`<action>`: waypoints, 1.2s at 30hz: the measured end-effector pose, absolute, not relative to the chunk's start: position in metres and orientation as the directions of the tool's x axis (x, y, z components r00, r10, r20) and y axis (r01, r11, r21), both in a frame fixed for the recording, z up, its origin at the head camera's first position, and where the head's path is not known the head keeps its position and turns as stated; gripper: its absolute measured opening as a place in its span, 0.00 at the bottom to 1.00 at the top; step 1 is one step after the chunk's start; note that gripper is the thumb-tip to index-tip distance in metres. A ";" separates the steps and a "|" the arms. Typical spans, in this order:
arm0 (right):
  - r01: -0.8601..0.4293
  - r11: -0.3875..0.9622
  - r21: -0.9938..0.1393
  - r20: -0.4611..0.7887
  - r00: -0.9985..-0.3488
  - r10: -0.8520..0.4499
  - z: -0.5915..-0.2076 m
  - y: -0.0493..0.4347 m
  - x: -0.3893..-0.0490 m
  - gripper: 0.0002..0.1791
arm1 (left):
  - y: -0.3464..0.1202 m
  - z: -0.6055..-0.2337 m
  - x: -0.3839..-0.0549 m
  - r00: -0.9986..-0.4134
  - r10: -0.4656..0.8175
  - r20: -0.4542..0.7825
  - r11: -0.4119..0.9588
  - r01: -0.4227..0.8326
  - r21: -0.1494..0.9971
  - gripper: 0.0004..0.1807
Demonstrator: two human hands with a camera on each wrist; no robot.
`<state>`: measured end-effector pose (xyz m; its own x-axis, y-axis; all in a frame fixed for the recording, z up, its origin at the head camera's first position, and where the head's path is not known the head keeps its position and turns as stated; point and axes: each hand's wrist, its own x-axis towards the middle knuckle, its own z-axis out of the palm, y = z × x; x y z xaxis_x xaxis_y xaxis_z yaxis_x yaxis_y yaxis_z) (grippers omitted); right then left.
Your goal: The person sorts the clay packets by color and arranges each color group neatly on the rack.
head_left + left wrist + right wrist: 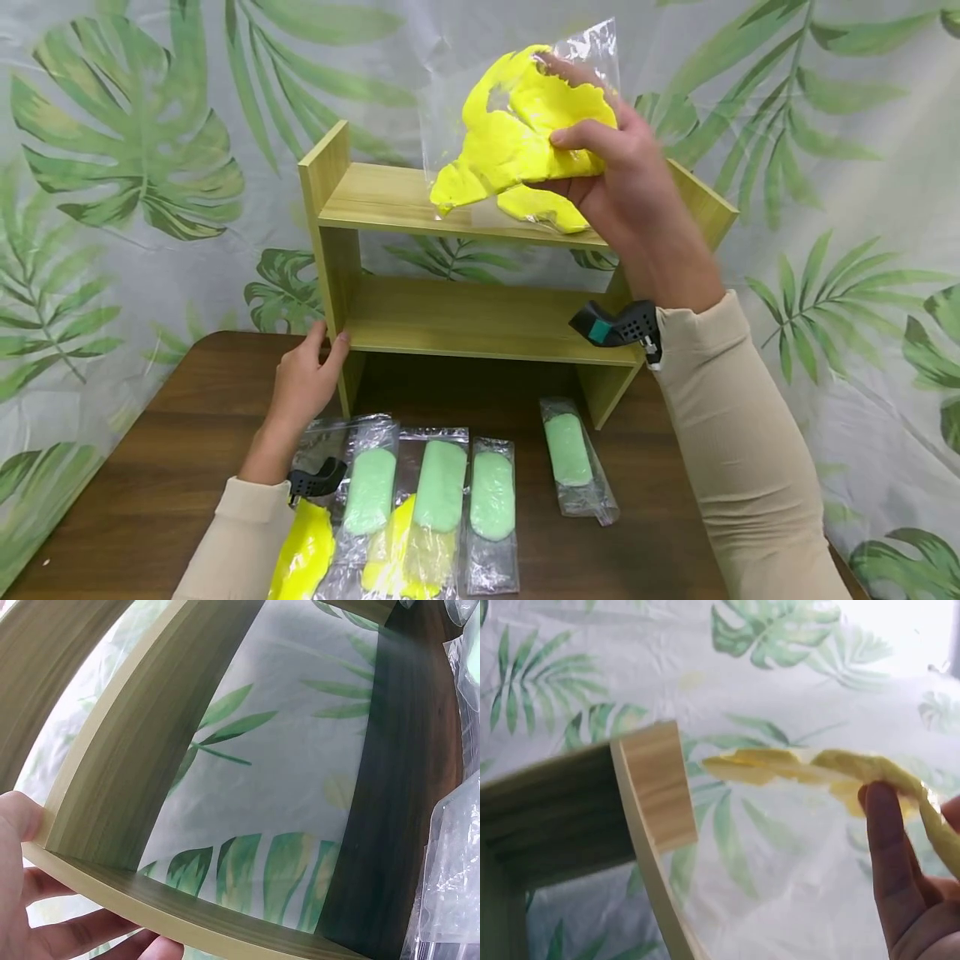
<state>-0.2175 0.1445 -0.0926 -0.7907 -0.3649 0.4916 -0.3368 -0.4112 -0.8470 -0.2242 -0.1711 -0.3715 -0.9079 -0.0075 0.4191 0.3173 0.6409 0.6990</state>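
R hand (633,171): pinching yellow bag (517,137) up nr top shelf (375,190), prob. clearance | L hand (303,379): gripping side panel (337,267), prob. steadying unit (480,312) | green pkts (492,496): on surface (202,400)

R hand (628,162) up high, fingers (886,829) pinching, R arm (742,433) extended far; L hand (303,379) lower at left, also gripping, L forearm (242,533) angled fwd.

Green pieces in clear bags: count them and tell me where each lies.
4: one green piece nearest the left sleeve, a second right of it, a third right of that, a fourth farther right, near the shelf. The sleeve may hide more.
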 end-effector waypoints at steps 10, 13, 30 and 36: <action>-0.138 -0.220 -0.966 0.221 -0.880 -0.420 -0.103 0.152 -0.244 0.27 | -0.169 -0.370 -0.224 -0.909 -0.010 0.418 0.646 0.313 0.696 0.21; -0.089 -0.158 -0.983 0.149 -0.894 -0.423 -0.105 0.152 -0.246 0.29 | -0.169 -0.369 -0.224 -0.911 -0.010 0.412 0.642 0.310 0.701 0.22; -0.239 0.815 -0.528 0.390 -0.921 -0.018 -0.121 0.133 -0.242 0.44 | -0.169 -0.370 -0.223 -0.900 -0.007 0.436 0.637 0.332 0.696 0.20; -0.280 0.877 -0.390 0.483 -0.873 -0.064 -0.129 0.127 -0.236 0.29 | -0.170 -0.371 -0.224 -0.899 -0.008 0.439 0.641 0.332 0.692 0.20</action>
